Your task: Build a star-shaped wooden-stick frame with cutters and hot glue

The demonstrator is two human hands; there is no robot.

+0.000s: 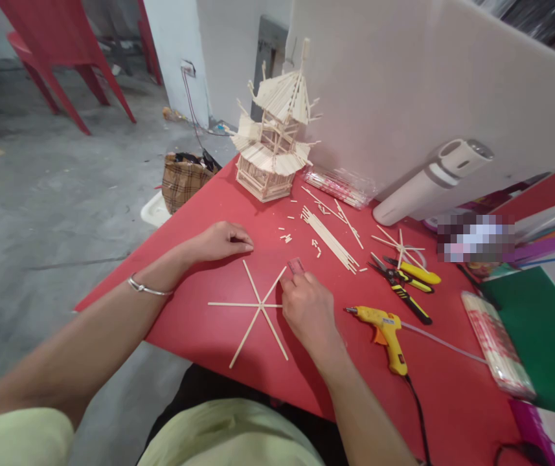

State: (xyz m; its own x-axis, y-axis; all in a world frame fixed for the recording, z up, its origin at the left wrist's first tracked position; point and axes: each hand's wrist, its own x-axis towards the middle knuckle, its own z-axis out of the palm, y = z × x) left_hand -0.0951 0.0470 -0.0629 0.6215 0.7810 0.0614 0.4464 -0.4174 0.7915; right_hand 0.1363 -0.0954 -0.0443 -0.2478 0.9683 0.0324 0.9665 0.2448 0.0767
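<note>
A six-armed star of thin wooden sticks (261,305) lies flat on the red table, its arms meeting at one centre. My right hand (309,307) is closed at the star's right side, fingertips by the ends of two arms. A small flat pinkish-red piece (296,266) pokes out beyond its fingers; its kind is unclear. Beyond the star's upper left, my left hand (223,241) rests on the table with fingers curled together, nothing visible in them. To the right lie a yellow glue gun (386,330) and yellow-and-black pliers (401,285).
A pagoda model of sticks (274,136) stands at the table's far corner. Loose sticks (330,239), cut bits and a smaller stick star (401,248) lie mid-table. A white bottle (432,181) leans near the wall; a packet of sticks (498,343) lies right.
</note>
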